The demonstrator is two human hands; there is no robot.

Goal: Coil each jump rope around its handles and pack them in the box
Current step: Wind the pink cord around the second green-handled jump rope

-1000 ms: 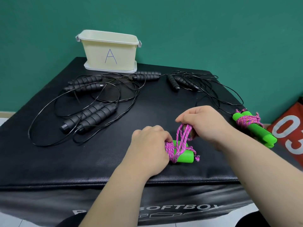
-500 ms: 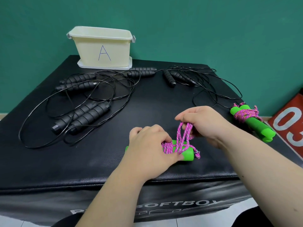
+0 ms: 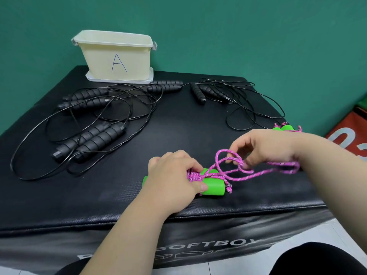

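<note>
My left hand (image 3: 174, 179) grips a pair of green handles (image 3: 213, 186) lying on the black mat (image 3: 178, 126) near its front edge. Pink rope (image 3: 234, 173) is wound partly around them, and loose loops trail to the right. My right hand (image 3: 266, 146) pinches one of those loops just above the mat. A second green-handled rope (image 3: 286, 128), wound in pink, lies at the right edge, mostly hidden behind my right hand. The cream box marked A (image 3: 116, 56) stands open at the back left.
Several black jump ropes lie uncoiled across the back of the mat: foam handles at the left (image 3: 89, 141), far left (image 3: 85, 99), centre back (image 3: 164, 87) and right back (image 3: 198, 94), with thin cords looping around them. A red sign (image 3: 349, 133) leans at the right.
My right hand has moved right and pulled the pink rope out from the handles into long loose loops. My left hand stays on the green handles. The camera has shifted slightly.
</note>
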